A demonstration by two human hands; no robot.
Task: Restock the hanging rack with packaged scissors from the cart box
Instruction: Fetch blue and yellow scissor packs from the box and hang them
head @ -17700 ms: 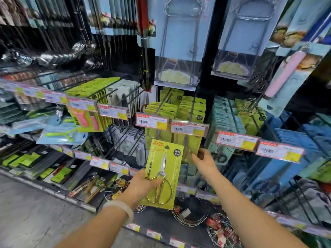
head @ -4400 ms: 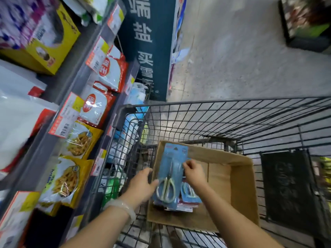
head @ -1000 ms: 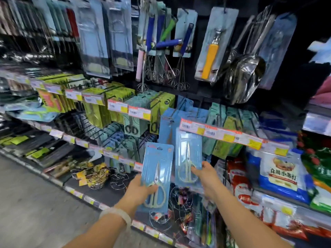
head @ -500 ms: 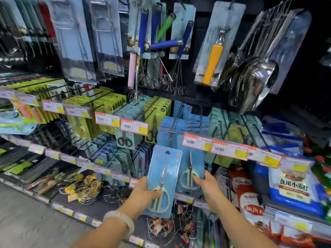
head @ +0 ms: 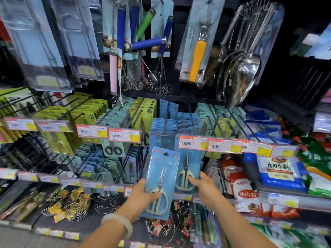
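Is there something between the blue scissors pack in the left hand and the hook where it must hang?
The left hand holds its blue scissors pack below and in front of the hook. The price tag strip crosses nearby, and the right hand grips another pack against that row.

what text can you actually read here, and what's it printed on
"食用小苏打" on the blue and white bag on the right shelf.
"嫩肉粉", roughly, on the red and white pouch beside it; partly blurred.
Price tags on the rack hooks: barcodes only, text too small.
Blue scissors pack in the left hand: red header blurred, unreadable.
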